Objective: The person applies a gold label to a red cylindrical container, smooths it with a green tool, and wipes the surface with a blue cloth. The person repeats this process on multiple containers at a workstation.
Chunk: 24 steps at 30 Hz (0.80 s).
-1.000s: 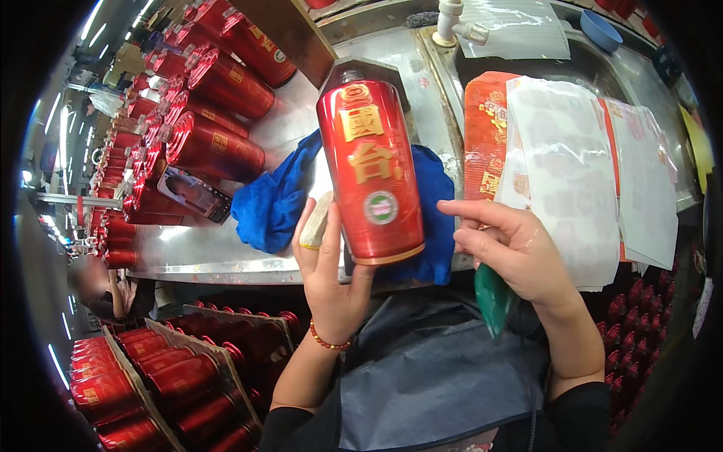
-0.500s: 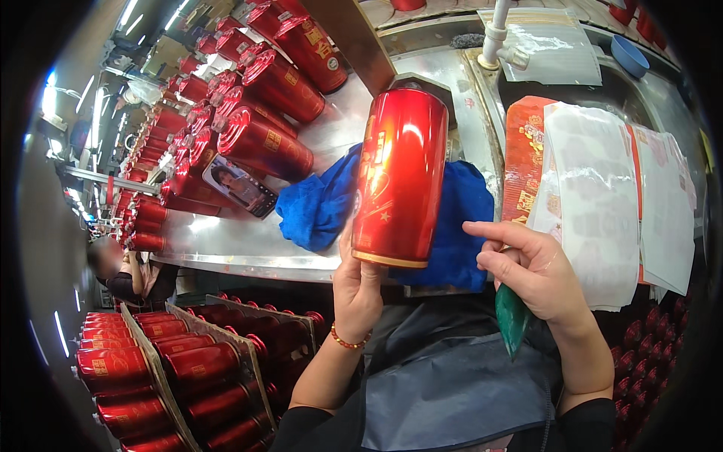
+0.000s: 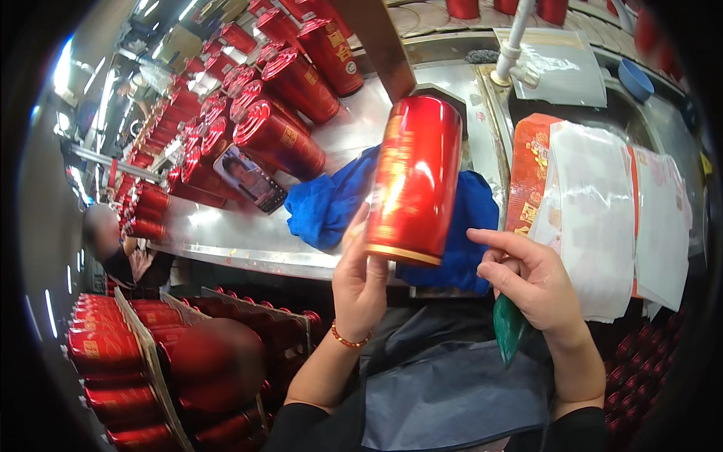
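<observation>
Glossy red cylindrical bottle, gold band round base: raised in left grip, base lowest in view, far end leaning slightly right, gold markings blurred along left side. Smooth green tapered tool: in right grip, pointed end down, apart from bottle.

Your left hand supports a red bottle from 7 o'clock, its gold-rimmed base toward you; blur leaves what seem to be gold markings hard to judge. At 4 o'clock from it, your right hand grips a green pointed tool, index finger extended, apart from the bottle. Blue cloth bunches at 9, a lit phone beyond; printed sheets lie at 3, a blue bowl at 2.
</observation>
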Tool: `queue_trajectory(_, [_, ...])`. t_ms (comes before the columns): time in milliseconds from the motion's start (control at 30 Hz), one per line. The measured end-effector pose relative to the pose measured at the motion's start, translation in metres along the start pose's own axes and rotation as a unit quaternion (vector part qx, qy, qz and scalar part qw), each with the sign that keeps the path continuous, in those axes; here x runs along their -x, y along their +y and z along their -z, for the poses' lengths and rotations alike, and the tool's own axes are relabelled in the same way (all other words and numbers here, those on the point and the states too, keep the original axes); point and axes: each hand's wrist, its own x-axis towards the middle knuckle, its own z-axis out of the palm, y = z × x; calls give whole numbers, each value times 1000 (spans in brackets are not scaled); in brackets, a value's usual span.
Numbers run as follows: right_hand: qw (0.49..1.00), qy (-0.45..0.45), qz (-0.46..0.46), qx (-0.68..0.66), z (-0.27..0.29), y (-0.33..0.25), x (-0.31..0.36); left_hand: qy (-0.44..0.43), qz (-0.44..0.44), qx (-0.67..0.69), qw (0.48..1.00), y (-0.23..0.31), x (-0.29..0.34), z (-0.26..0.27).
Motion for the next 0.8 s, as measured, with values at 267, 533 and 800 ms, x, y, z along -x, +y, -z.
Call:
queue_trajectory(267, [998,39,7,39,9,7,5,-24,-251,-252,934,25,-27,-22])
queue_trajectory(533, [993,59,4,101,6,10,4,-42,-54,-137,988,2,-18,-34])
queue_trajectory(800, [990,87,5,113,11,13,7,-4,-200,-95,975,9,-25,-30])
